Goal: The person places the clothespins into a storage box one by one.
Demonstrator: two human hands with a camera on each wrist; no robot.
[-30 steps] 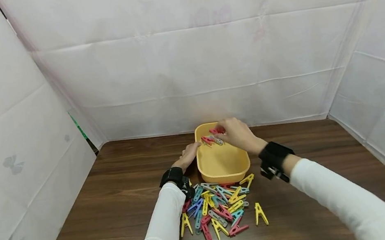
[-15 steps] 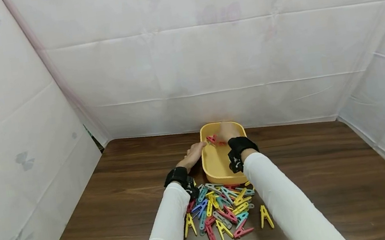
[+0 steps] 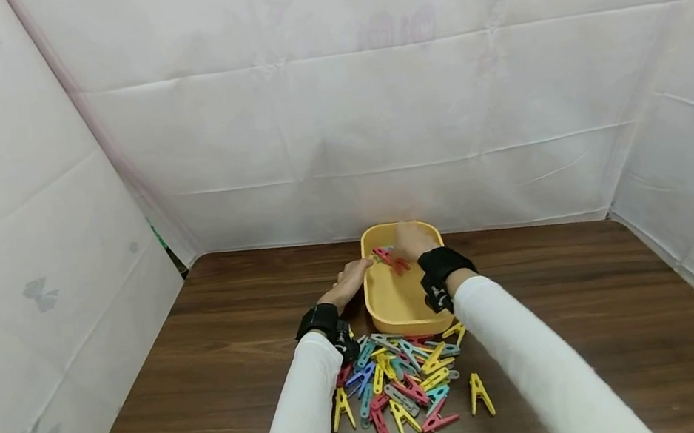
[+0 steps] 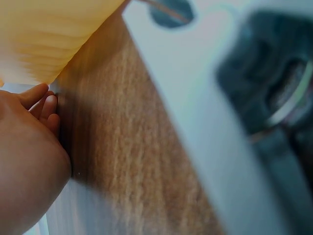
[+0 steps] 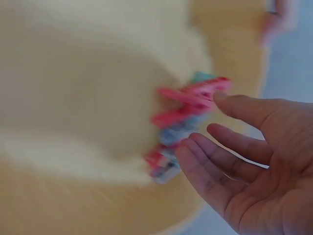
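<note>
Steadying a yellow tub (image 3: 402, 313) on the worktop (image 3: 606, 327) while pegs go in.

One worktop carries one tub, one heap of loose pegs (image 3: 406, 383) and a few pegs already at the tub's far end (image 3: 392, 260). The heap is too tangled for an exact count, roughly thirty, with one yellow peg (image 3: 480, 393) lying apart at its right edge. The left hand (image 3: 349, 283) rests on the tub's left rim, fingers loosely bent, grip not closed round it. The right hand (image 5: 244, 156) hovers beside the clustered pegs (image 5: 183, 125) with its grip apart, holding nothing. As a judgement, the light tub could slide or tip if the left hand presses the rim unevenly, and the right sleeve (image 3: 531, 368), passing just above the heap, could scatter pegs.
</note>
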